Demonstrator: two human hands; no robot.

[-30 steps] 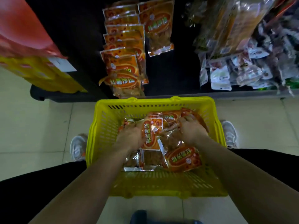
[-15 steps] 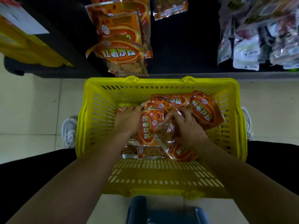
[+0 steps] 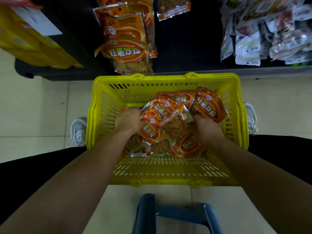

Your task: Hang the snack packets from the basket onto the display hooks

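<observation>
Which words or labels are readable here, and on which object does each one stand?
"红薯沙拉": front hanging packet
"HONGSHUSALA": same packet, arched above
"红薯沙拉": rightmost packet in the basket
Same name, partly hidden: other basket packets
Too blurred to read: white shelf tag, pale packets on the right rack, all small print

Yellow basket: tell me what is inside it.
The yellow basket holds a loose pile of orange snack packets. The left hand grips the middle packet, the right hand the right-side packet. Packets lower in the pile and the basket floor beneath them are covered.
</observation>
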